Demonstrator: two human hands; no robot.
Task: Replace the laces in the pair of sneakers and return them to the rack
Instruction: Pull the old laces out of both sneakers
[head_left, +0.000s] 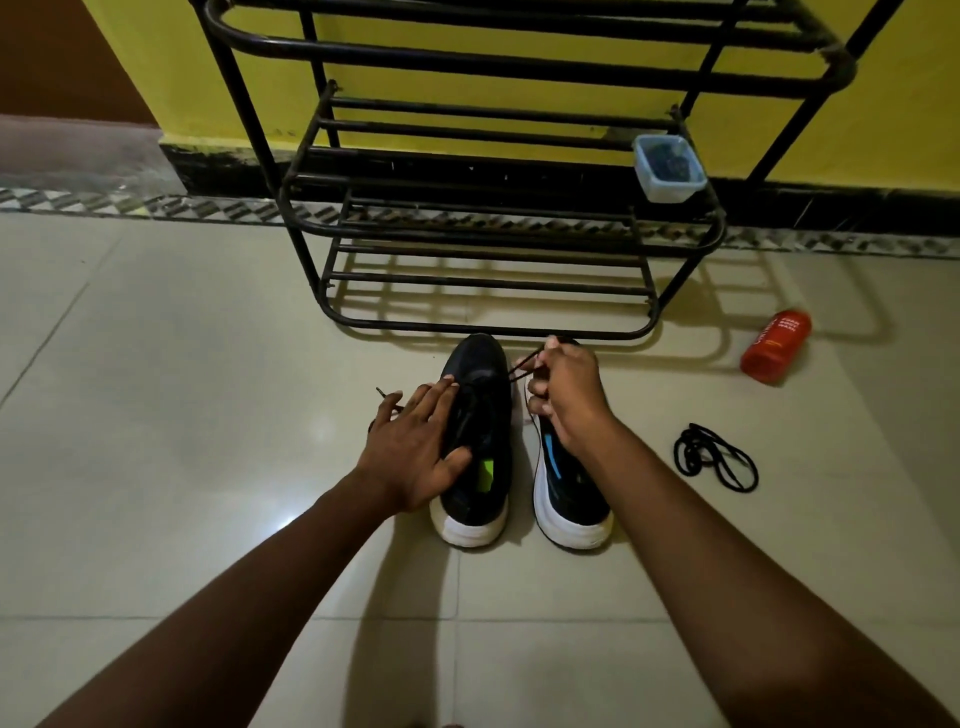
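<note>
1. Head view: 2 black sneakers stand side by side on the floor (156, 415), toes toward the shoe rack (493, 244) and heels toward the person
2. The left hand (415, 447) lies flat, fingers spread, over the laced top of the left sneaker (475, 499), pressing it down and gripping nothing
3. The right hand (566, 395), above the front of the right sneaker (569, 499), pinches the black lace (522, 366), which runs from the left sneaker's eyelets up and to the right, slanting across the shoe's long axis
4. The next pull probably goes rightward, away from the eyelets, while the left hand steadies the shoe
5. A loose lace end (387, 396) lies just left of the left hand; a coiled lace (714, 457) lies on the floor to the right, nearer the right hand
</note>
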